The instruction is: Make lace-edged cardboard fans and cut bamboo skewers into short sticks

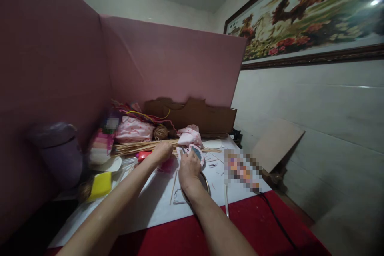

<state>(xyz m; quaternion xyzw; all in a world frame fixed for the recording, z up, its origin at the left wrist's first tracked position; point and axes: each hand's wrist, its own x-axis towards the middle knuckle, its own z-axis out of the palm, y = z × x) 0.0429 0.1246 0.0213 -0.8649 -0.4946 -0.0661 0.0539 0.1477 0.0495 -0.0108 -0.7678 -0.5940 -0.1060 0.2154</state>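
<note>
My left hand [163, 152] is closed, its fingers curled down beside a bundle of thin wooden sticks [132, 148]. Whatever sits in those fingers is hidden. Just below it lie a bright pink piece [168, 166] and a red object [144, 156]. To the right, my right hand [190, 167] has its fingers closed on a small white patterned cloth [203, 161] with a blue-grey patch [196, 153]. Under my right wrist, a thin round hoop [207, 184] shows in part. A slim stick [173, 187] lies left of that wrist.
Pink dotted cloth [136, 129], a ball of brown yarn [161, 132] and torn cardboard [192, 114] line the back. A yellow block [101, 185] and a lilac bin [61, 156] stand left. On the right, a black cord [277, 218] crosses the red cloth [249, 228].
</note>
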